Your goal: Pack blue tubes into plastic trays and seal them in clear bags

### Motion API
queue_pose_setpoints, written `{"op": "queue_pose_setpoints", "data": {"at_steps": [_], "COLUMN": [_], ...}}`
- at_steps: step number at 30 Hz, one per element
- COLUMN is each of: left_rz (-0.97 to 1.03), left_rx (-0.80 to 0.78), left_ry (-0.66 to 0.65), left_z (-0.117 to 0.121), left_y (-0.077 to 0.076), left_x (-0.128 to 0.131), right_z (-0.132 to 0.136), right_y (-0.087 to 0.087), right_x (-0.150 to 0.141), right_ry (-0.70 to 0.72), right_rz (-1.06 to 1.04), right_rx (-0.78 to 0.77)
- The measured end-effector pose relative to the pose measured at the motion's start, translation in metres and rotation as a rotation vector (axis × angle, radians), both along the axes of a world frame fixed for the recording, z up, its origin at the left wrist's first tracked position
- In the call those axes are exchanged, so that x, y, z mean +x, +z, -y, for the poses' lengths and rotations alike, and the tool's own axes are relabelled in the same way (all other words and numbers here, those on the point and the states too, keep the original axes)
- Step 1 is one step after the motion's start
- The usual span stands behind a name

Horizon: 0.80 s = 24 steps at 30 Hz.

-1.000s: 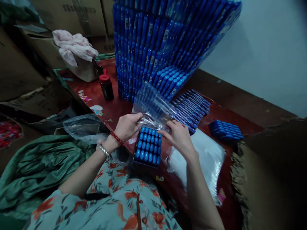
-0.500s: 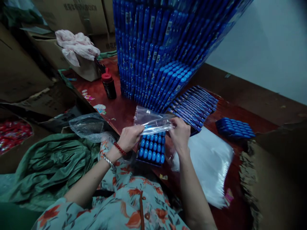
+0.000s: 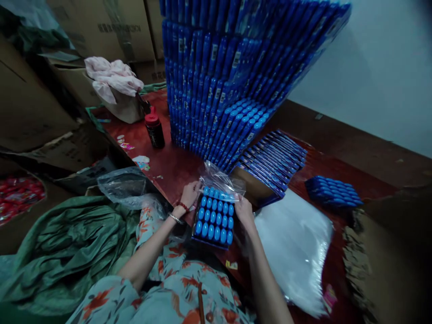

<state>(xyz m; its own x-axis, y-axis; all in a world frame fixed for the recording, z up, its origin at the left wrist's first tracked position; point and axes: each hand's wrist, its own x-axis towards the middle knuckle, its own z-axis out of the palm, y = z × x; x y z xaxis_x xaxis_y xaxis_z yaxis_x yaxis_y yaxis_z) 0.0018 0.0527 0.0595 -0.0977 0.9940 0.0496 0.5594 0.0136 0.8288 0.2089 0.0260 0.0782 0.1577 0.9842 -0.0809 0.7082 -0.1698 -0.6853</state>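
Observation:
A clear plastic bag (image 3: pixel 221 183) lies over the far end of a box of blue oval-topped pieces (image 3: pixel 214 220), in front of my body. My left hand (image 3: pixel 191 193) is closed on the bag's left edge, beside the box's far left corner. At the far right corner, my right hand (image 3: pixel 243 210) pinches the bag's other edge. The near rows of blue tops are uncovered. To the right lies a pile of flat clear bags (image 3: pixel 297 247). Just beyond my right hand stands an open display carton with a row of dark blue packs (image 3: pixel 275 157).
A tall stack of blue packs (image 3: pixel 209 90) rises at the back of the red table (image 3: pixel 168 164). Left of it stand a black bottle with a red lid (image 3: pixel 155 130) and a bag under pink cloth (image 3: pixel 113 74). Another blue block (image 3: pixel 332 191) sits right, near a torn carton (image 3: pixel 388 252).
Both my hands have come down with the clear bag, from above the box to its far end. The bag now lies over the far rows of blue tops.

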Motion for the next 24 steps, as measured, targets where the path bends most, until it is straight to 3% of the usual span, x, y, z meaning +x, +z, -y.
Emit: {"op": "queue_pose_setpoints", "data": {"at_steps": [5,10,13,19,24], "left_rz": [0.049,0.114,0.144,0.066,-0.104], "left_rx": [-0.026,-0.065,-0.090,-0.196,-0.295], "left_ry": [-0.065,0.006,0.063,0.134,0.069], "left_z": [0.036,0.072,0.073,0.068,0.072], "left_y": [-0.014,-0.013,-0.012,-0.018,-0.011], "left_x": [0.014,0.001,-0.009,-0.011,-0.018], "right_z": [0.027,0.057,0.048,0.011,0.027], "right_y": [-0.029,-0.034,-0.031,-0.042,-0.042], "right_x": [0.002,-0.014,-0.018,-0.019,-0.009], "right_ry": [-0.005,-0.024,0.045,0.005,0.067], "right_rz": [-0.107,-0.154,-0.214,-0.377,-0.312], "right_rx": [0.045,0.098,0.114,0.065,0.037]}}
